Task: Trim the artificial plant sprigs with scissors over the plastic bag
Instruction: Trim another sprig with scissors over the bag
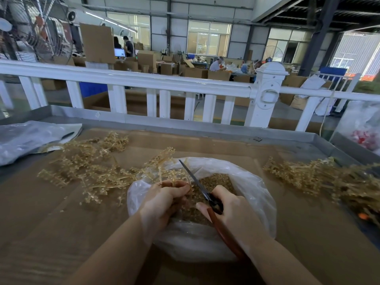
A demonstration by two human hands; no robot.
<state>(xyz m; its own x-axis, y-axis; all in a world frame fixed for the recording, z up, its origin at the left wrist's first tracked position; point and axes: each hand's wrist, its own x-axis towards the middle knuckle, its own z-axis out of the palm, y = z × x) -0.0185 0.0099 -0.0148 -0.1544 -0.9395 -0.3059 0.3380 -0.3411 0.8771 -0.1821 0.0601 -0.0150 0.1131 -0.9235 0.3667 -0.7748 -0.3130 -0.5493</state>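
Observation:
An open clear plastic bag (pixel 255 182) sits in the middle of the table, holding a heap of tan cut pieces (pixel 218 179). My left hand (pixel 164 200) grips a tan artificial sprig (pixel 162 161) over the bag's left rim, its branches fanning upward. My right hand (pixel 228 210) holds scissors (pixel 195 179) with red-brown handles. The dark blades point up and left, right beside the sprig's stems near my left fingers. I cannot tell whether the blades are parted.
A pile of tan sprigs (pixel 88 167) lies left of the bag and another pile (pixel 320 177) lies at the right. A grey plastic bag (pixel 30 140) rests at the far left. Cardboard (pixel 61 223) covers the table. A white railing (pixel 144 79) runs behind it.

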